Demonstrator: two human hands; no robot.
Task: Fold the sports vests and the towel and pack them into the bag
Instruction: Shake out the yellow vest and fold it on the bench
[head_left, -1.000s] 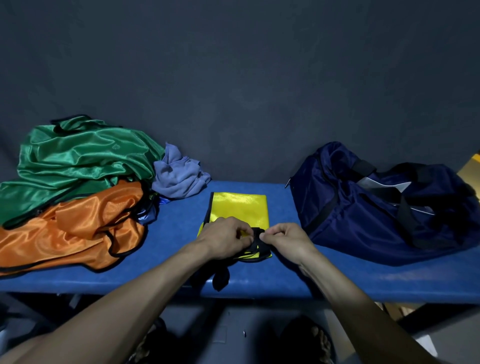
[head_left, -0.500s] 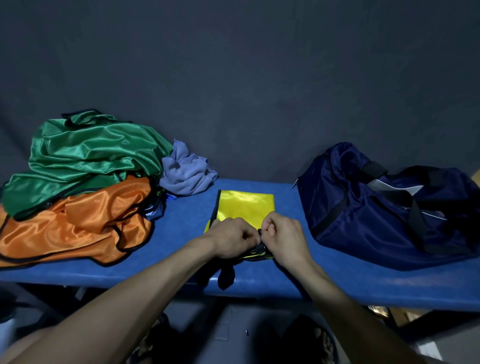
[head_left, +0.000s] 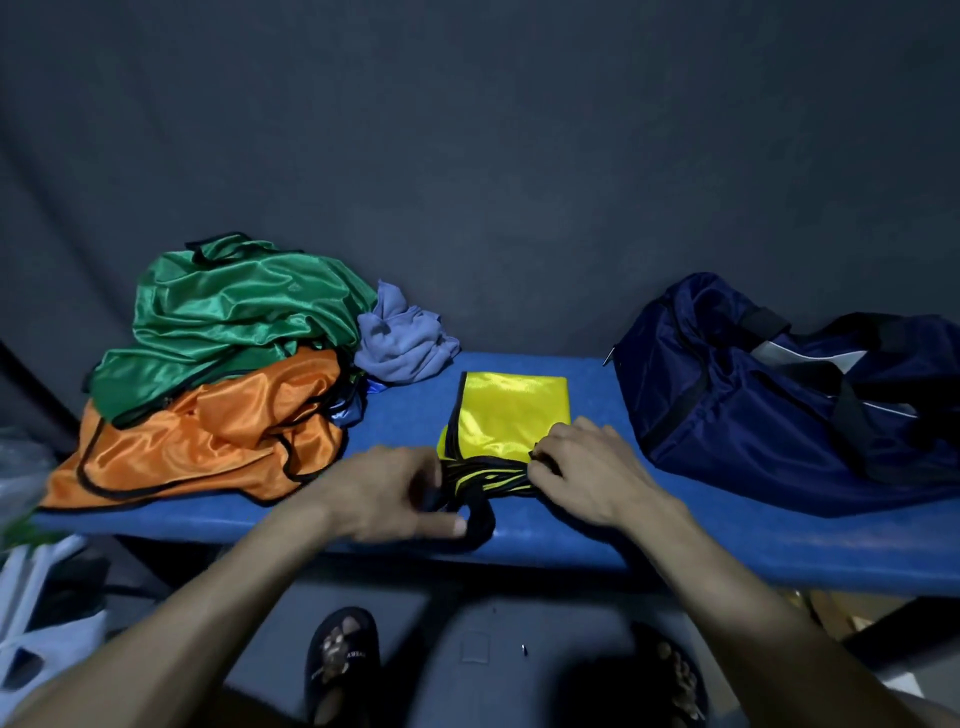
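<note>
Left hand (head_left: 387, 491) low over the near edge of the blue tabletop (head_left: 571, 530), forearm reaching in from bottom left, fingers (head_left: 441, 525) curled around the bunched black-trimmed end of the yellow vest (head_left: 511, 415), thumb pointing right beside a black loop drooping toward the edge. Somewhat motion-blurred. Right hand (head_left: 587, 467) opposite, forearm entering from bottom right, knuckles up, fingers curled down and pinching the same bunched end from the right side. Both hands holding, not spread.

Yellow vest folded into a flat rectangle mid-tabletop, far part lying smooth, near end gathered between the two hands. Left of it, green vest (head_left: 234, 312) heaped on orange vest (head_left: 208, 441), both crumpled; grey-blue towel (head_left: 402, 343) balled against the heap's right side, near the yellow vest's far corner. Navy bag (head_left: 753, 410) on the right, just beside the right hand, black straps lying across its top.

Sandal (head_left: 340, 660) on the floor below, strap lettering too blurred to read.
</note>
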